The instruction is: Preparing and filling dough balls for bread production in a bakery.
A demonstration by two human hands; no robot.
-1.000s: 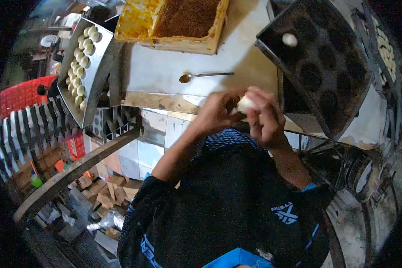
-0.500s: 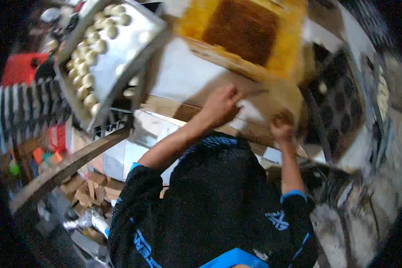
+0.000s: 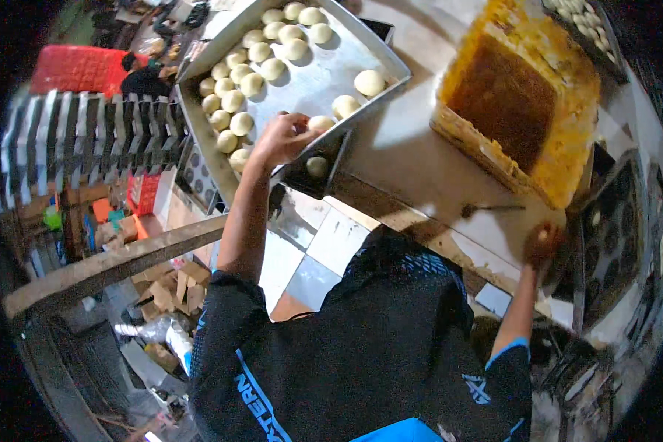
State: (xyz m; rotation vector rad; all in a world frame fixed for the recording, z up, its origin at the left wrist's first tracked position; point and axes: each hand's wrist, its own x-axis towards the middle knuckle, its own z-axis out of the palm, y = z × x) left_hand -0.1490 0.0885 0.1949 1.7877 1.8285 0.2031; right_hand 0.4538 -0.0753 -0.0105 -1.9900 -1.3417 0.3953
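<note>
My left hand is over the near edge of a metal tray, its bent fingers against a pale dough ball. Two more balls lie along that same side of the tray, and several are grouped at its left and far side. Low on the right, in shadow, my right hand is closed beside the yellow-coated box; whatever it may hold does not show clearly. That box has a brown filling. On the table between them rests a thin dark tool.
A dark baking tray with round cups stands at the right. Another tray of dough balls is at the far right. Beneath the metal tray sits a dark pan with a dough ball. A wooden beam crosses the left; a person is beyond.
My left hand has moved left from the table to the dough ball in the tray. The right hand has shifted slightly right. The view has turned, bringing the tray nearer the middle.
</note>
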